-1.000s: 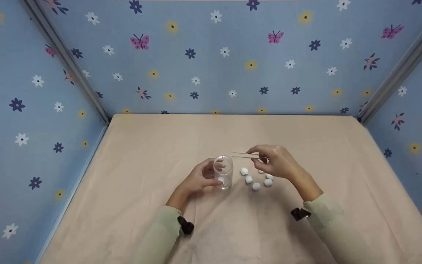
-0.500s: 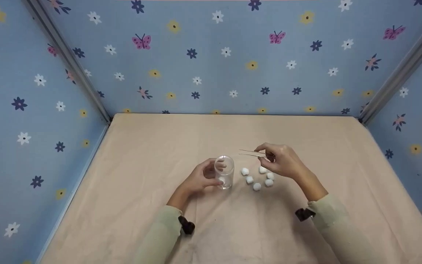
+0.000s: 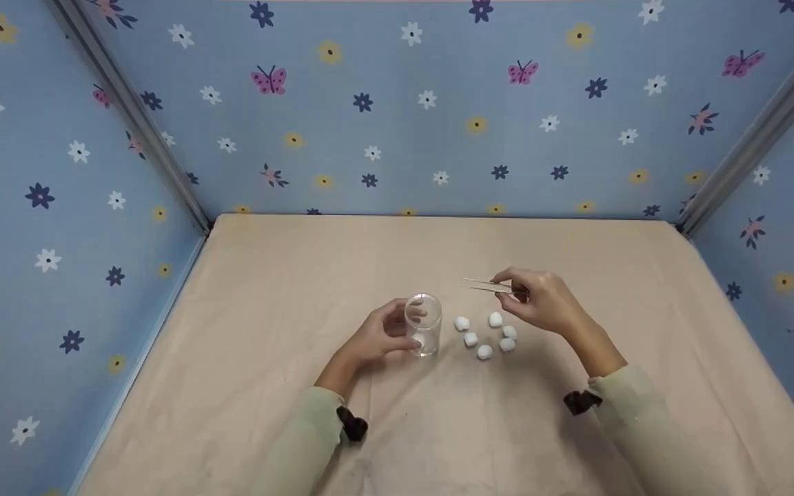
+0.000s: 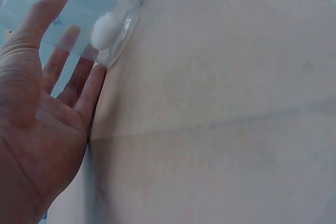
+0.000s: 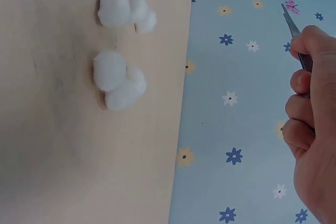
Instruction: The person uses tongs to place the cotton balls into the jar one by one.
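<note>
My left hand [image 3: 373, 336] holds a clear plastic jar [image 3: 429, 332] upright on the table, thumb on the near side and fingers behind it. Through its wall, in the left wrist view, a white cotton ball [image 4: 106, 31] shows near the bottom. My right hand [image 3: 543, 301] pinches metal tweezers [image 3: 485, 282] above the table, their tips pointing left and standing apart with nothing between them. Below and in front of the tweezers, several cotton balls [image 3: 471, 339] lie in a loose ring to the right of the jar.
A pale cloth with creases covers the table [image 3: 287, 275]. Blue flowered panels [image 3: 397, 110] stand at the back and both sides, with grey metal posts [image 3: 142, 124] in the corners. A dark camera mount sits on each sleeve [image 3: 628, 399].
My right hand has drawn back to the right with the tweezers, away from the jar's mouth, uncovering more cotton balls. My left hand and the jar have stayed in place.
</note>
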Demonstrator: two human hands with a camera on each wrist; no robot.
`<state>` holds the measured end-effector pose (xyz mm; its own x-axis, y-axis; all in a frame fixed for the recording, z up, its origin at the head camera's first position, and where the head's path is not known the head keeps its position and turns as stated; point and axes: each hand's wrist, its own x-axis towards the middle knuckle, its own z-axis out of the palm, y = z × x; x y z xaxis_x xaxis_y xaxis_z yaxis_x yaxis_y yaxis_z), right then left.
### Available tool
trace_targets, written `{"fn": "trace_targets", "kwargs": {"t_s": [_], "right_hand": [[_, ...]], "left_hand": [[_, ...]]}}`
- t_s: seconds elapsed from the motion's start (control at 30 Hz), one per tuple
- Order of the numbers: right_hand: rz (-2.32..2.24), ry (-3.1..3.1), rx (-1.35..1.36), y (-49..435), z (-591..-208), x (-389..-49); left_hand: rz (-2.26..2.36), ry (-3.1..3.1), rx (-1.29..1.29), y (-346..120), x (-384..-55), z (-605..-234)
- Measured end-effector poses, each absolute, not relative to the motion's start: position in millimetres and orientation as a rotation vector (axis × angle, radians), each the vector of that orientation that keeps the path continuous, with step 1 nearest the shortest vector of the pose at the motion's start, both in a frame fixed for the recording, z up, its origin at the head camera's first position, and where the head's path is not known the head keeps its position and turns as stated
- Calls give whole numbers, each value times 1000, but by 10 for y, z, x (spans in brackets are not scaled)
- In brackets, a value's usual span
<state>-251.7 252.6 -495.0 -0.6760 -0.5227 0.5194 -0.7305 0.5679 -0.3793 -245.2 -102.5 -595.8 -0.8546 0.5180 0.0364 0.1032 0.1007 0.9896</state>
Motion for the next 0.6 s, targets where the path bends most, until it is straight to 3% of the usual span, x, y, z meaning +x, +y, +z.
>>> {"fn": "trace_targets", "kwargs": {"t_s": [0.6], "right_hand": [[801, -2531, 973, 2586, -5063, -2543]], "left_hand": [[1805, 2079, 657, -1036, -2459, -5979]]}}
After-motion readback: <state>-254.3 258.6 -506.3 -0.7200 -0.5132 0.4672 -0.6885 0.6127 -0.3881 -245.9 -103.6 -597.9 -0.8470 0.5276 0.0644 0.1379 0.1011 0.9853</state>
